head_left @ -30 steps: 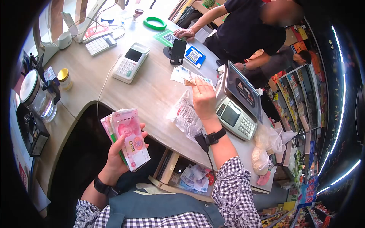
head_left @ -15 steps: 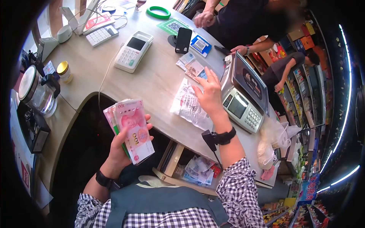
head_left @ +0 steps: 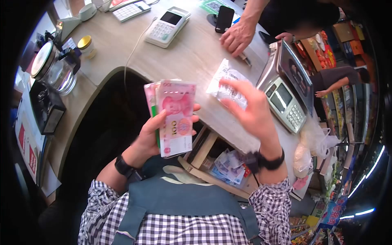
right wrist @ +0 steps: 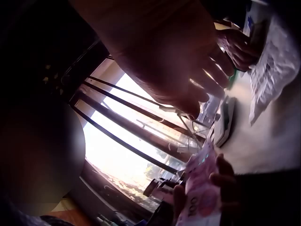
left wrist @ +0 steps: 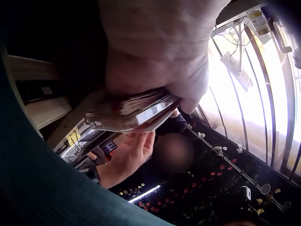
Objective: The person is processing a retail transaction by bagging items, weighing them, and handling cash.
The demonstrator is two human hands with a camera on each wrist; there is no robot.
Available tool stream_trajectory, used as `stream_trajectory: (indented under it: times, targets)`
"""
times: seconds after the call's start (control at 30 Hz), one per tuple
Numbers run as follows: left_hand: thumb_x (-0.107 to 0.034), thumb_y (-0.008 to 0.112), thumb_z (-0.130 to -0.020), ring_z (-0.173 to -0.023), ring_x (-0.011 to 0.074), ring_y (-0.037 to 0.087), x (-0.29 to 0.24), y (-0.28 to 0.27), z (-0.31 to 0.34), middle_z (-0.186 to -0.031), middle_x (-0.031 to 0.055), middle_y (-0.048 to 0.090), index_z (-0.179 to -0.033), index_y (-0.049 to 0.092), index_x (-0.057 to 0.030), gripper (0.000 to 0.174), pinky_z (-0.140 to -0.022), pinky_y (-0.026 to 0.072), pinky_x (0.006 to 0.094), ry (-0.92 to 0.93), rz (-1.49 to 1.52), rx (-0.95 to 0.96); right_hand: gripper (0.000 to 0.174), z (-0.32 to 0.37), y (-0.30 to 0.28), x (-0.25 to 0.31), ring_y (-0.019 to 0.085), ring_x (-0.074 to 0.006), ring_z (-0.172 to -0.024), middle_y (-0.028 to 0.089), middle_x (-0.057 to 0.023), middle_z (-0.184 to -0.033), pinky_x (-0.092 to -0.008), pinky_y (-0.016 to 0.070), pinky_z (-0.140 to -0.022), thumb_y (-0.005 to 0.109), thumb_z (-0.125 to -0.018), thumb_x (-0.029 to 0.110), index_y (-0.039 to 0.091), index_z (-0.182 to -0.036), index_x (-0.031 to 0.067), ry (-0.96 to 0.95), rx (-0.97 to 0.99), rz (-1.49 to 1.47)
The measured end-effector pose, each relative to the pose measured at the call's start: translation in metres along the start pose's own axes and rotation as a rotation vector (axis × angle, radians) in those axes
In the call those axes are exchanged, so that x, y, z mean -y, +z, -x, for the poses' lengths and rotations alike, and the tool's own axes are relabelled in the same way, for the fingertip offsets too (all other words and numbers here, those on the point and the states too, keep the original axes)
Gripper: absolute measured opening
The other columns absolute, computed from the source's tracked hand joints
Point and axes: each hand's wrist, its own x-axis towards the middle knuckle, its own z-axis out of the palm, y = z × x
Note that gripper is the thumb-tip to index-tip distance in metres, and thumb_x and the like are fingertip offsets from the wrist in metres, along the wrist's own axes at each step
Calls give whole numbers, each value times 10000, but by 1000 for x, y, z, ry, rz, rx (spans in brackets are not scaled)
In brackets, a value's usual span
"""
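Note:
My left hand [head_left: 148,136] grips a thick stack of banknotes [head_left: 176,122], a pink 100 note on top and a green edge along its left side. From the left wrist camera the layered edges of the stack [left wrist: 146,108] show under the palm. Over the counter's front edge is my right hand [head_left: 256,112], fingers loosely bent and nothing held. It overlaps a crumpled white plastic packet [head_left: 232,75] with printing. Another person's hand [head_left: 239,37] lies on the counter beyond the packet, with a small brownish paper [head_left: 246,59] by its fingers.
A scale [head_left: 281,98] stands right of the packet, plastic bags [head_left: 304,153] beside it. Below the counter is an open drawer [head_left: 204,173] with banknotes [head_left: 229,165]. A card terminal [head_left: 163,30], a phone [head_left: 224,18] and a glass jar [head_left: 61,77] stand farther off.
My right hand let go of the small banknotes on the counter and drew back toward me. The other person's hand reached in where those notes lay. My left hand keeps its stack.

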Motion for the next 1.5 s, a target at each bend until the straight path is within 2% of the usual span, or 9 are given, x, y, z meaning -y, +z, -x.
stream_trajectory:
  times: [0.23,0.37,0.4,0.63,0.77,0.87,0.93,1.17,1.5]
  targets:
    - [-458,564,-940,-1187,298,585,8,6,0,-1415,233,457,-1465,305,7,748,-972,516,451,-95,45,93,540,57,38,48,608,-184,-1058,644,-132,-1111,-322,514,-904,723,-884,150,494,-1332,-47,407,128,-868]
    - [-423,628,-892,-976,394,672,18,12,7,-1156,305,610,-1367,409,54,708,-880,560,475,-385,139,147,478,71,48,50,659,-139,-750,672,-104,-959,-276,555,-631,762,-853,186,555,-1227,-30,537,257,-1485]
    - [-413,630,-890,-984,397,668,22,16,10,-1152,308,609,-1369,410,54,705,-883,559,475,-433,127,136,380,72,49,59,626,-96,-574,683,-82,-857,-222,499,-479,759,-851,166,602,-1145,-15,574,228,-1485]
    - [-376,579,-914,-1067,422,633,28,26,8,-1247,311,565,-1338,434,105,657,-943,530,487,-521,142,195,232,80,43,69,579,-84,-420,696,-85,-758,-174,400,-330,752,-837,138,670,-995,-11,753,183,-1477]
    - [-324,586,-930,-996,274,679,23,22,12,-1175,195,640,-1302,503,44,530,-876,563,396,-396,-64,-129,296,83,72,56,680,-132,-761,706,-81,-933,-260,564,-649,733,-814,23,652,-1098,-5,490,-69,-1472]
    - [-259,608,-932,-1018,224,664,17,32,5,-1172,151,639,-1315,491,33,496,-878,550,358,-369,-353,52,267,82,64,53,675,-151,-849,712,-94,-937,-297,558,-765,762,-781,5,671,-1030,-28,392,-171,-1410]
    - [-172,651,-917,-1055,177,635,27,43,2,-1180,115,628,-1329,473,22,489,-894,527,318,-114,-574,-29,272,86,60,52,675,-148,-836,710,-95,-939,-294,560,-752,762,-776,-3,666,-1030,-30,407,-192,-1379]
    - [-88,687,-890,-1015,130,634,40,31,4,-1121,75,648,-1289,504,-9,446,-886,516,286,-112,-540,-31,306,86,67,59,661,-131,-773,685,-97,-894,-268,557,-666,757,-818,86,610,-1050,-49,396,-284,-1305]
    - [-101,649,-918,-957,137,674,36,-4,14,-1117,90,665,-1257,500,9,386,-836,549,292,-125,-331,-72,255,200,-11,-4,646,-113,-747,694,-64,-867,-255,523,-683,690,-901,169,643,-1060,-25,629,397,-599]
